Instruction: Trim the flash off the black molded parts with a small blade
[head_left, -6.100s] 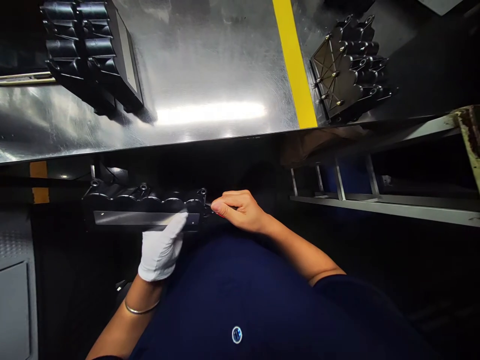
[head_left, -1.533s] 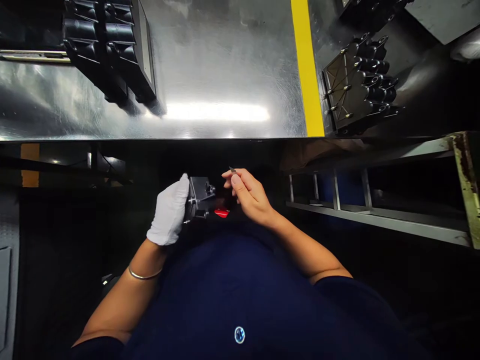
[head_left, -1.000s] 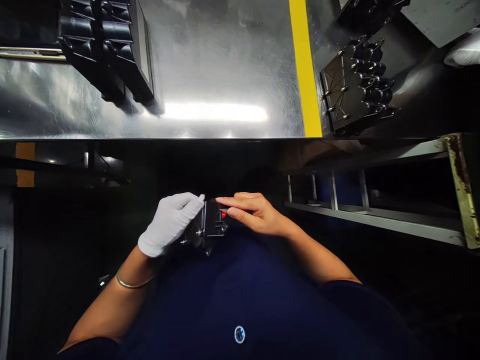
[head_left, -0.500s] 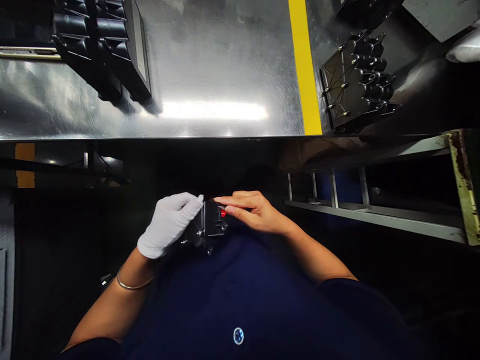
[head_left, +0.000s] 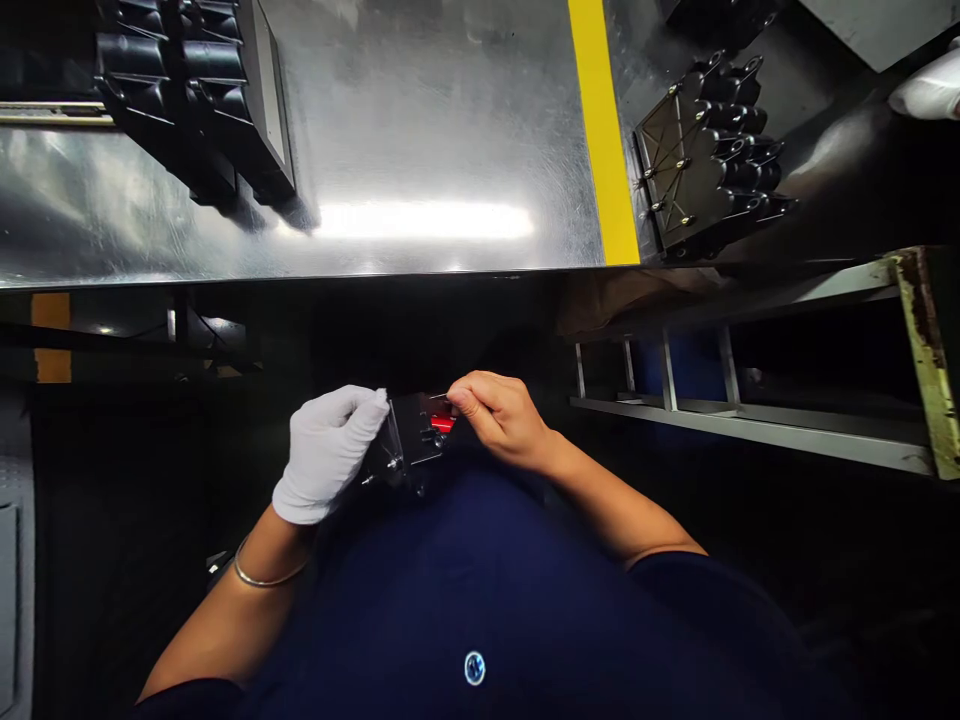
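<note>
My left hand (head_left: pixel 330 450), in a white glove, is closed on the left side of a black moulded plastic housing (head_left: pixel 409 430) in front of my body. The thumb and fingers pinch the housing's upper left edge; small bright metal points show along its ribbed face. My right hand (head_left: pixel 499 415) is bare, its fingers curled together at the housing's right side. A thin sliver pokes out past its fingertips, too small to name. Just below these fingers shows a bright red piece (head_left: pixel 442 424); whether it belongs to the housing or to something in the hand, I cannot tell.
Beyond my hands runs a metal worktable (head_left: pixel 420 130) with a yellow stripe (head_left: pixel 604 130). Black ribbed housings (head_left: pixel 240 110) stand at its left, another black housing (head_left: pixel 697 160) at its right. A white-gloved hand (head_left: pixel 930 85) shows at far right, above a metal rack (head_left: pixel 750 430).
My right hand's fingers have gone from stretched out to curled in, and more of the red piece shows. My left hand and the housing have shifted slightly left.
</note>
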